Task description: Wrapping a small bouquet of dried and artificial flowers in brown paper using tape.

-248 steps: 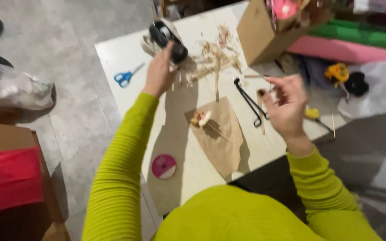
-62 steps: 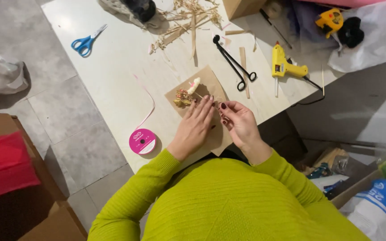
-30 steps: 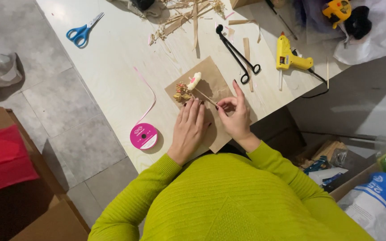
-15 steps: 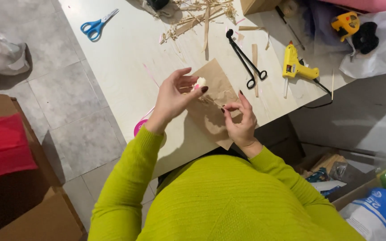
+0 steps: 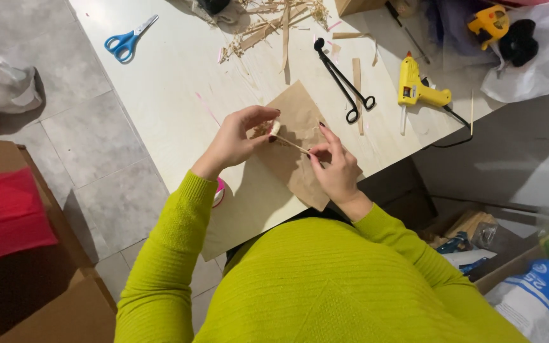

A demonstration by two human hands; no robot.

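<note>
Left hand (image 5: 235, 141): raised over the desk (image 5: 179, 95), fingers pinched together on a small pale bundle (image 5: 273, 129) at one end of a thin wooden stick (image 5: 292, 145).
Right hand (image 5: 335, 168): fingertips closed on the stick's other end, near the body.
Stick axis: runs from upper left down to lower right, bridging the two hands, held just above a brown paper sheet (image 5: 297, 143).
Nearer hand: the left sits at the bundle end; the right is only at the bare tip.
Around: black tongs (image 5: 343, 81) and yellow glue gun (image 5: 419, 93) lie beyond the paper; blue scissors (image 5: 128, 40) far left; pink ribbon spool (image 5: 218, 191) partly hidden under the left wrist.
</note>
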